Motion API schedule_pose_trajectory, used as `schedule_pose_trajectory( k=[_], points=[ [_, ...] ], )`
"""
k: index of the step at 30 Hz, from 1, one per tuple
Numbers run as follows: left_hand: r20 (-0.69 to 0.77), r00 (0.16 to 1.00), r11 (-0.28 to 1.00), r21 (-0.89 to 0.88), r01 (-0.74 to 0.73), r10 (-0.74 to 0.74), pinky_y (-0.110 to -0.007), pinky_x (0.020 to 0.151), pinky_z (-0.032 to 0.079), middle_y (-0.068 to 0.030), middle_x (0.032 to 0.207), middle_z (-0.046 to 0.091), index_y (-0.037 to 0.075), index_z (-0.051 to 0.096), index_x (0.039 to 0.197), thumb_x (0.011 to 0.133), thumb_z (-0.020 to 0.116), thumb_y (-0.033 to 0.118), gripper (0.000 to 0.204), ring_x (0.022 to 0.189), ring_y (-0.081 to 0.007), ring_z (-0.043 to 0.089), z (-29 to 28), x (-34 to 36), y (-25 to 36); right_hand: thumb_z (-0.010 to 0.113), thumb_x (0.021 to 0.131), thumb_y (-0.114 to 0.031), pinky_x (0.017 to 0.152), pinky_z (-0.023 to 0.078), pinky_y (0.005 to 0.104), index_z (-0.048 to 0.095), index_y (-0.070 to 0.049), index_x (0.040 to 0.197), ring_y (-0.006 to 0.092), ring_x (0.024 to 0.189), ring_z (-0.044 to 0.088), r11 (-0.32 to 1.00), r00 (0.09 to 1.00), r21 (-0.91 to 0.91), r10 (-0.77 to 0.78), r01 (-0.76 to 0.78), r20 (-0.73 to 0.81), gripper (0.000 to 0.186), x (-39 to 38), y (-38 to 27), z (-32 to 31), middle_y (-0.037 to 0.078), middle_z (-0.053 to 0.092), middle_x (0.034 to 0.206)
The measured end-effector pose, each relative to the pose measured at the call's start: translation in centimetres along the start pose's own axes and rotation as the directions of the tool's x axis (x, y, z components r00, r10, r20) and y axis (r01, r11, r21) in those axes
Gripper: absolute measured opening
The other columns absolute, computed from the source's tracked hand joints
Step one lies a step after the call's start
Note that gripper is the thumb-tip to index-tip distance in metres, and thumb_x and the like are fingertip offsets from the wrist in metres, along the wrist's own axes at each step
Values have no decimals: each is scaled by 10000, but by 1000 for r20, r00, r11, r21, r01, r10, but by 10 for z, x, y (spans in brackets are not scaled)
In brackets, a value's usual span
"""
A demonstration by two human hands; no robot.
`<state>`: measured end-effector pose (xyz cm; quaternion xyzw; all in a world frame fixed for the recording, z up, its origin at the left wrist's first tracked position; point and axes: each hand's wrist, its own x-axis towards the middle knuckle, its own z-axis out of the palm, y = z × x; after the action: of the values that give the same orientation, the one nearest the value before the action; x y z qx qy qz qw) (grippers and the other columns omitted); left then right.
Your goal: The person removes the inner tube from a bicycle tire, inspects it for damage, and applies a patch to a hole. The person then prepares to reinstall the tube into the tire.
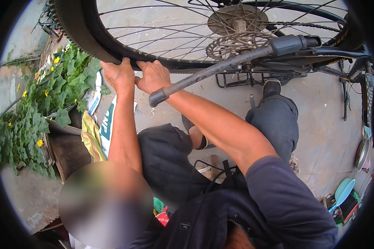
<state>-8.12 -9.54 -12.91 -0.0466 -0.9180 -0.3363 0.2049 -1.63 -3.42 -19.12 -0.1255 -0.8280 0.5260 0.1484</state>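
A bicycle wheel fills the upper part of the view, with its knobby black tire [72,27] curving down at the left. My left hand [119,76] presses on the tire where it meets the rim [153,58], thumb and fingers closed against it. Right beside it, my right hand [154,78] grips the same stretch of tire, thumb toward the left hand. The far sides of the fingers are partly hidden. A grey kickstand [220,64] with a rubber foot slants across in front of my right wrist. Behind it show the brake disc [239,45] and spokes.
A leafy vine [64,79] with yellow flowers grows at the left beside sacks [108,124] and a wooden box [68,151]. A black pedal [259,79] hangs below the wheel. A blue basin [344,191] stands at the lower right. A blurred disc covers the lower left.
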Motion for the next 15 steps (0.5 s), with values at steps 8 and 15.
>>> schedule_pose_trajectory(
  k=[8, 15],
  points=[
    [-62, 996, 998, -20, 59, -60, -411, 927, 490, -229, 1103, 672, -45, 538, 1166, 764, 727, 35, 451, 1015, -356, 664, 5, -1, 5, 695, 747, -362, 884, 526, 473, 630, 6, 1206, 415, 999, 658, 998, 994, 65, -10, 3, 109, 592, 2, 2, -19, 281, 694, 968],
    [121, 992, 943, -323, 76, -38, -385, 960, 475, -199, 1187, 636, -46, 497, 1245, 787, 710, -82, 507, 1057, -303, 638, 14, -11, -20, 700, 761, -431, 937, 501, 465, 568, 27, 1217, 400, 1050, 631, 997, 961, -5, 76, -78, 268, 660, -2, 6, -30, 260, 688, 1046]
  ],
)
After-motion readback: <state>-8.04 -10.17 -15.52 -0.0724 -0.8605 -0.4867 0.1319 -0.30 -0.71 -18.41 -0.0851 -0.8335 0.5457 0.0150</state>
